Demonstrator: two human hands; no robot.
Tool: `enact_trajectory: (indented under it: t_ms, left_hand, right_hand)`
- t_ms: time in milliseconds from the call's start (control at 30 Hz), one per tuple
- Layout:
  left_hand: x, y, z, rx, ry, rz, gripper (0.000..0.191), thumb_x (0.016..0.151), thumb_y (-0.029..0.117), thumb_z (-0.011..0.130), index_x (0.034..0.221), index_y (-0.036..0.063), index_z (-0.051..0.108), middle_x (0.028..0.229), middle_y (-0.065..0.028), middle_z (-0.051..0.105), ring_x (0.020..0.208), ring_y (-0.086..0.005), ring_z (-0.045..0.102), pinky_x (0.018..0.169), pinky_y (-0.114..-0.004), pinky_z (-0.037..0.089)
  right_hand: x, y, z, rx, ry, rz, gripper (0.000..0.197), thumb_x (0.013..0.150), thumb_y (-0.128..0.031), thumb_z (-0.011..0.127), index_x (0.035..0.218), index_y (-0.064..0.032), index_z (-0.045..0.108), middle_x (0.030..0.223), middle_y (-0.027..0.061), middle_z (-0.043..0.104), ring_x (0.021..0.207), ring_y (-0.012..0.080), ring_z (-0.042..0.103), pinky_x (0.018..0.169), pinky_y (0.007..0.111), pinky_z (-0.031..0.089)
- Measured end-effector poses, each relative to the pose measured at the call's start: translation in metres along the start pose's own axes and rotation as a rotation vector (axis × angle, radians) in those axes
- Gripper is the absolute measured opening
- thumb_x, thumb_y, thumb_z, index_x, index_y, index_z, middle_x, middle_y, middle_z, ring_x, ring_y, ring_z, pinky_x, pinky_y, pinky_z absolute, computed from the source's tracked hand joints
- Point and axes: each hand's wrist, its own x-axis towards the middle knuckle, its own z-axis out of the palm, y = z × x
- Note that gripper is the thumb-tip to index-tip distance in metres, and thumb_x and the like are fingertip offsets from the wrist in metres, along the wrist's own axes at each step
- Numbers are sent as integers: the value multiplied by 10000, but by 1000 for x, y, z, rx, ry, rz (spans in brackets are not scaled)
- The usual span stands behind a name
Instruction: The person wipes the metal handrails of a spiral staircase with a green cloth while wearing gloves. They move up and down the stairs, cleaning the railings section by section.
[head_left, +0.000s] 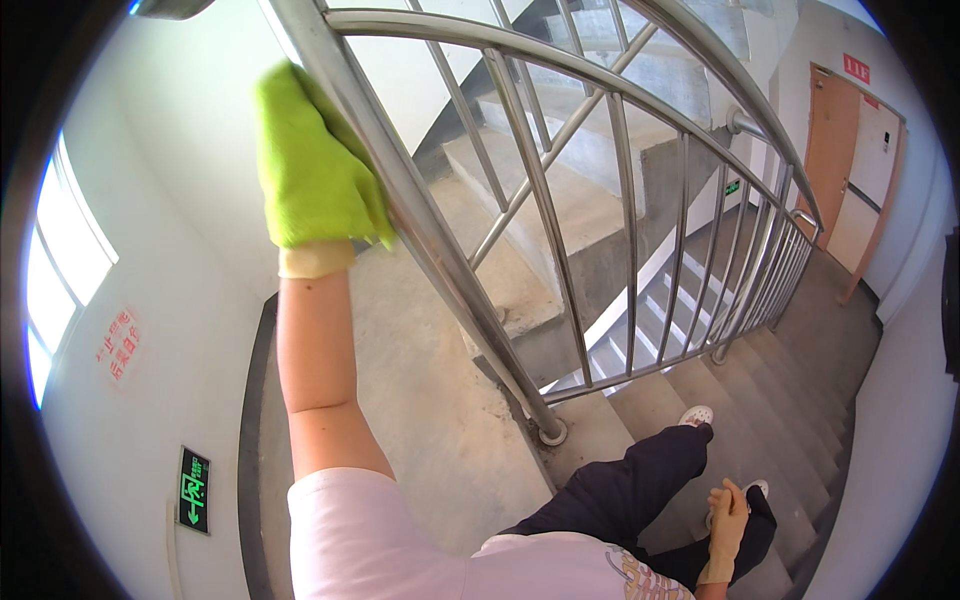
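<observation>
A bright green cloth (311, 169) covers my left hand (322, 172), whose fingers are hidden beneath it; a pale yellow glove cuff shows at the wrist. The cloth rests against the thick stainless steel post (420, 225) of the stair railing, at its upper part. Down at the lower right, near my leg, my right hand (727, 517) wears a pale yellow glove. Its fingers are loosely curled, and no object shows in it. The curved metal handrail (570, 60) joins the post at the top, with thin steel balusters (626, 225) below.
Concrete steps (750, 397) descend under my feet, while another flight (540, 202) rises beyond the railing. A landing (420, 420) lies left of the post. White walls, a window (64, 262) and a lit exit sign (194, 490) are at left; an orange-brown door (832, 142) is at upper right.
</observation>
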Motion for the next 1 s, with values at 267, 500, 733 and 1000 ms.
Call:
enact_trajectory:
  t_ms: [267, 500, 733, 1000]
  left_hand:
    - [-5, -106, -59, 397, 66, 304, 588, 787, 160, 665, 1267, 15, 357, 1067, -101, 544, 932, -180, 544, 803, -302, 462]
    - [-134, -297, -96, 532, 269, 137, 657, 760, 173, 711, 1297, 43, 357, 1150, -106, 510, 1023, -189, 510, 894, -330, 426]
    - [-199, -403, -97, 523, 124, -226, 568, 621, 72, 758, 1051, 63, 387, 957, -54, 492, 737, -133, 501, 667, -286, 451]
    - [-169, -380, -110, 283, 1, -200, 486, 789, 106, 669, 1202, 11, 430, 1122, -54, 523, 970, -156, 519, 865, -295, 444]
  right_hand:
    - [-17, 61, -20, 248, 96, 231, 249, 941, -168, 460, 1110, -10, 552, 855, 74, 628, 682, 125, 597, 601, 212, 468]
    - [16, 84, -26, 406, 29, 312, 277, 939, -215, 486, 1131, -31, 561, 924, 90, 641, 732, 140, 614, 648, 213, 477]
    - [29, 27, -20, 542, 170, 475, 381, 927, -284, 506, 1221, -42, 520, 1033, 106, 630, 899, 182, 622, 793, 248, 475]
    - [42, 49, -46, 723, 124, 511, 392, 934, -275, 489, 1248, -40, 495, 1061, 104, 612, 950, 192, 602, 827, 267, 459]
